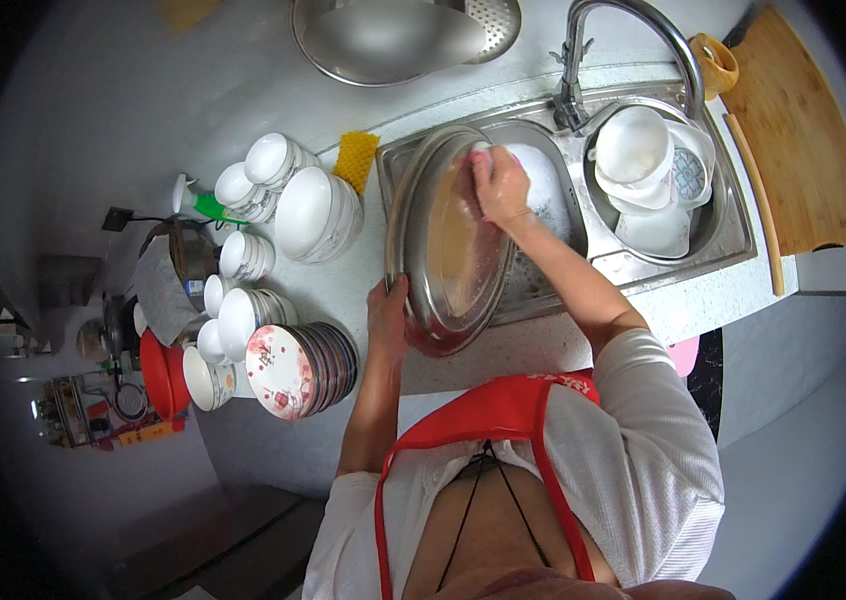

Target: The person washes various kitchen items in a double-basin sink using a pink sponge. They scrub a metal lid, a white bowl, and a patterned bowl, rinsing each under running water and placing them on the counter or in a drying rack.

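A large stainless steel basin [460, 262] is tilted on its side over the left sink bowl [574, 217], its wet inside facing right. My left hand [388, 300] grips the basin's lower left rim. Inside the basin, near the top, my right hand [504, 186] presses a pink-and-white scrubbing cloth or sponge [480, 154] to the metal; the fingers hide most of it. White suds [539, 176] show in the left sink bowl behind my right hand. White bowls [633, 146] and dishes are piled in a round metal container in the right sink bowl.
Left of the sink stand stacked white bowls [310, 214], patterned plates [280, 371], a yellow textured sponge [356, 161] and a green spray bottle [214, 208]. A chrome faucet [573, 75] arches over the sink. A wooden cutting board [798, 142] leans at the right.
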The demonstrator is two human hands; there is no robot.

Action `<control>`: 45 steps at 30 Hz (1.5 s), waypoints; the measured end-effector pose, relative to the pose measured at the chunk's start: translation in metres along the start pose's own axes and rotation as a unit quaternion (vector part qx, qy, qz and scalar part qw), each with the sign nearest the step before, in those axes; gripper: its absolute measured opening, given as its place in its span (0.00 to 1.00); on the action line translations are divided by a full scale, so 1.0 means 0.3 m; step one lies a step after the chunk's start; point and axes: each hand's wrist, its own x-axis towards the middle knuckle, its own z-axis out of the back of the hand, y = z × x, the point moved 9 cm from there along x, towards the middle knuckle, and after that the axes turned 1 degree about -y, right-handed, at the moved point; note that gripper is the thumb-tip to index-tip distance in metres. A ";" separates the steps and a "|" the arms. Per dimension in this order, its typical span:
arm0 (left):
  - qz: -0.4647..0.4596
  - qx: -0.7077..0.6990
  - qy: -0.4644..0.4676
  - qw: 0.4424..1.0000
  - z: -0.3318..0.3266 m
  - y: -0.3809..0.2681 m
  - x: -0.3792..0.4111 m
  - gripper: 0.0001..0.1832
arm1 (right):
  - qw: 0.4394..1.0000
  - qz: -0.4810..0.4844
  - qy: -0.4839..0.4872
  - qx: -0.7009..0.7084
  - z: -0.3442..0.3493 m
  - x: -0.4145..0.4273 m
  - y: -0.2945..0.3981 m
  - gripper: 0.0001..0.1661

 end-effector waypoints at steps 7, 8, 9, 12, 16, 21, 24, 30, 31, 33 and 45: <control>0.031 -0.059 -0.053 0.996 0.081 0.029 -0.045 0.16 | 0.906 -0.239 0.257 -0.235 -0.096 -0.172 -0.497 0.16; 0.022 -0.065 -0.045 0.997 0.093 0.037 -0.040 0.16 | 0.898 -0.245 0.262 -0.256 -0.094 -0.225 -0.569 0.17; 0.014 -0.070 -0.036 0.997 0.097 0.040 -0.036 0.15 | 0.883 -0.209 0.267 -0.324 -0.094 -0.285 -0.616 0.19; -0.005 -0.087 -0.064 0.994 0.088 0.002 -0.039 0.14 | 0.771 -0.174 0.488 -0.370 -0.207 -0.554 -0.761 0.21; -0.008 0.074 -0.130 0.989 0.145 0.013 -0.021 0.13 | 0.789 -0.181 0.551 -0.203 -0.220 -0.540 -0.634 0.17; -0.110 0.295 -0.088 0.945 0.066 -0.052 -0.021 0.16 | 0.941 -0.066 0.319 0.095 0.061 -0.282 -0.098 0.13; -0.081 0.269 -0.058 0.958 0.006 -0.036 -0.020 0.15 | 0.934 -0.032 0.261 0.241 0.136 -0.218 0.232 0.12; -0.076 0.297 -0.024 0.951 -0.078 -0.084 -0.048 0.13 | 0.957 0.173 0.150 0.175 0.096 -0.201 0.486 0.10; -0.086 0.311 -0.019 0.946 -0.069 -0.085 -0.057 0.13 | 0.957 0.193 0.144 0.160 0.087 -0.177 0.489 0.09; -0.105 0.335 -0.013 0.936 -0.034 -0.078 -0.073 0.13 | 0.973 0.185 0.083 0.111 0.074 -0.087 0.435 0.05; -0.021 0.091 -0.028 0.995 0.100 0.002 -0.111 0.11 | 0.930 -0.232 0.123 0.257 -0.112 0.074 -0.318 0.19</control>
